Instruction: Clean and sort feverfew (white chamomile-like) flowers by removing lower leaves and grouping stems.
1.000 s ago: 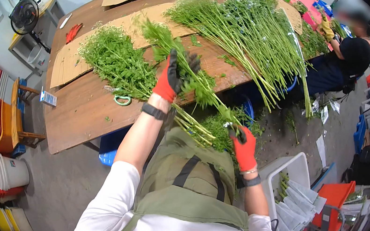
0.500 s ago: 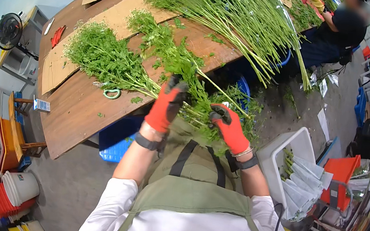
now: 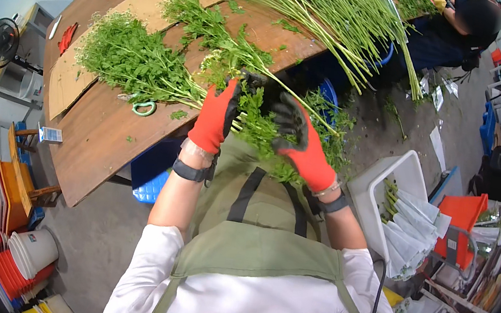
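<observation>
Your right hand (image 3: pixel 304 140) is loosely spread, fingers parted; whether your left hand (image 3: pixel 216 114) grips anything, I cannot tell. A leafy stalk (image 3: pixel 251 51) slants across the near edge of the tabletop (image 3: pixel 100 135), beside a leafy bunch (image 3: pixel 133 57).

We hold our gloved left hand (image 3: pixel 217 113) at the near edge of the tabletop (image 3: pixel 99 141), fingers bent; our right hand (image 3: pixel 308 147) hangs off that edge, thumb parted from curved fingers.
</observation>
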A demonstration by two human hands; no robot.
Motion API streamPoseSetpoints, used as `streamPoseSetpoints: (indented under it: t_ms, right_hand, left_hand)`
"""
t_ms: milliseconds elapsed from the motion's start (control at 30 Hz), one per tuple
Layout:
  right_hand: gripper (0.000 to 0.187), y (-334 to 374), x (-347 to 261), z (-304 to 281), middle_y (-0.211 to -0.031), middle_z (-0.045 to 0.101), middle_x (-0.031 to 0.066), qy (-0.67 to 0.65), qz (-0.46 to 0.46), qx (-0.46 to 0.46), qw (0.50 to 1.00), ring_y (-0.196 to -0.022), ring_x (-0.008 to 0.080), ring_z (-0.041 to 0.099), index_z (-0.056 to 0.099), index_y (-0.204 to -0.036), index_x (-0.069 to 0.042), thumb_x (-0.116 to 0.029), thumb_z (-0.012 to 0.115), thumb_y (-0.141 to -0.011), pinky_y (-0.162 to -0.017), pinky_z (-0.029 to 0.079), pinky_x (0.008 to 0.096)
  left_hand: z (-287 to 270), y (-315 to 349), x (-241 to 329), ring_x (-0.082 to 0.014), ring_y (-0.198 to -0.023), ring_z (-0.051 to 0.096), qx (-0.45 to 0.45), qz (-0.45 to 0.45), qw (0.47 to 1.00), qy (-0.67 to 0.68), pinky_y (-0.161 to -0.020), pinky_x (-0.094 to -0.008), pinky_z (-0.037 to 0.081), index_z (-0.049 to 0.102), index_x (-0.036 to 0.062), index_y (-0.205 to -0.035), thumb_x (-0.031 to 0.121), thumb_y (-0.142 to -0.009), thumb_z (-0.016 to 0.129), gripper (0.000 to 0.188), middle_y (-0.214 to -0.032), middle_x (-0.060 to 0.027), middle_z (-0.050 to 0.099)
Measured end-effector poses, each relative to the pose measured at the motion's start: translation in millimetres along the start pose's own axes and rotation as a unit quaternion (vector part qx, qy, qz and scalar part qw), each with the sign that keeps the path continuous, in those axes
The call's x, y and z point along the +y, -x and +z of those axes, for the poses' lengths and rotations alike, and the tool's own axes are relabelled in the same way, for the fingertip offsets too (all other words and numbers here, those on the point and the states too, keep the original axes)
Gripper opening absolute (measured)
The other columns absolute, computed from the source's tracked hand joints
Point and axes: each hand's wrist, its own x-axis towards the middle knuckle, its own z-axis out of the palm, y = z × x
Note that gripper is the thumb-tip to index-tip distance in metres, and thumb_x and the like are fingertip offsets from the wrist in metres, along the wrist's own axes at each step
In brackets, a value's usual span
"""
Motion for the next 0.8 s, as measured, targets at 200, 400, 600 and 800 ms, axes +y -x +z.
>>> streamPoseSetpoints:
  t_ms: [200,400,600,800]
  right_hand:
    - [0.046,-35,-13,26,-0.118,0.067,0.0103,0.112,-0.092,0.039,0.989,-0.107,0.0178,0.063,0.062,-0.124,-0.002,0.002,0.075,-0.080,-0.095,0.050,0.0326]
    - [0.043,-38,14,22,-0.114,0.068,0.0123,0.108,-0.063,0.035,0.992,-0.103,0.0276,0.067,0.065,-0.119,-0.006,0.002,0.074,-0.078,-0.092,0.051,0.0365]
    - [0.044,-15,3,18,-0.103,0.064,0.0095,0.421,-0.205,0.022,0.883,-0.097,0.0336,0.061,0.066,-0.112,-0.012,-0.012,0.080,-0.071,-0.087,0.049,0.0439]
    - [0.048,23,49,-37,-0.111,0.067,0.0111,0.482,-0.024,-0.016,0.876,-0.105,0.0357,0.060,0.067,-0.120,-0.012,-0.015,0.081,-0.074,-0.093,0.048,0.0449]
  left_hand:
    - [7,11,42,-0.0344,-0.125,0.057,-0.056,-0.087,0.993,0.055,-0.118,-0.0476,0.030,0.045,0.0014,-0.147,-0.001,-0.096,0.045,0.051,-0.142,-0.0169,0.056]
    - [17,29,8,-0.0330,-0.130,0.055,-0.036,-0.001,0.994,0.100,-0.117,-0.0435,0.032,0.054,0.0034,-0.140,0.000,-0.092,0.055,0.049,-0.138,-0.0156,0.060]
    - [18,7,30,-0.0273,-0.106,0.061,0.170,-0.139,0.945,0.244,-0.099,-0.0380,0.044,0.061,0.0007,-0.129,0.017,-0.104,0.056,0.031,-0.123,-0.0172,0.065]
    - [-27,-6,19,-0.0232,-0.084,0.062,0.141,-0.164,0.961,0.173,-0.097,-0.0343,0.041,0.063,0.0048,-0.116,0.020,-0.107,0.047,0.024,-0.095,-0.0094,0.071]
